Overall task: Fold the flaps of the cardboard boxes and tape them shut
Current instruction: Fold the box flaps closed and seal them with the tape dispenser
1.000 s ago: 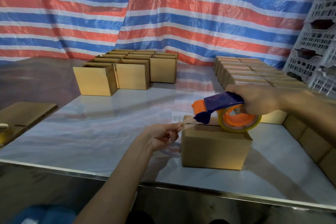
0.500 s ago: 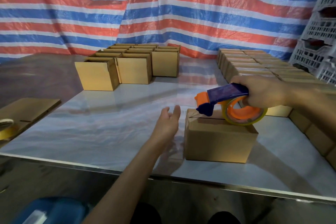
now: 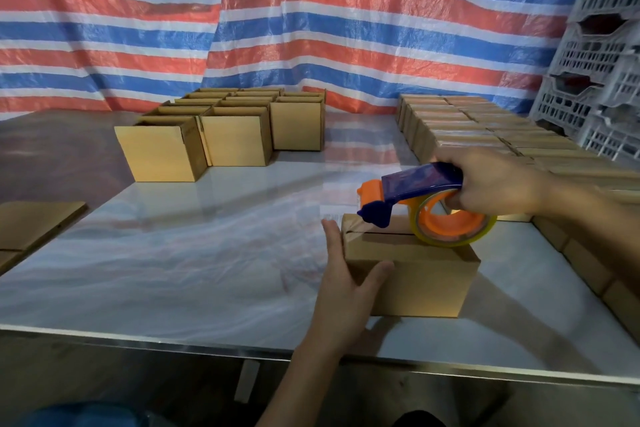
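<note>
A small cardboard box [image 3: 422, 274] with its flaps folded shut sits on the white table [image 3: 180, 253] in front of me. My left hand [image 3: 346, 284] lies flat against the box's left end, fingers straight, thumb on the front face. My right hand [image 3: 491, 180] grips the handle of a blue and orange tape dispenser [image 3: 415, 198], whose yellowish tape roll rests on the box's top seam.
Several open-topped boxes [image 3: 228, 132] stand at the back left. Rows of closed boxes [image 3: 485, 128] run along the right side. Flat cardboard [image 3: 31, 222] lies at the left edge. Grey plastic crates [image 3: 599, 55] are stacked at the far right before a striped tarp.
My left hand let go of the tape end, opened, and came to press against the box's left end. The dispenser stayed over the box top.
</note>
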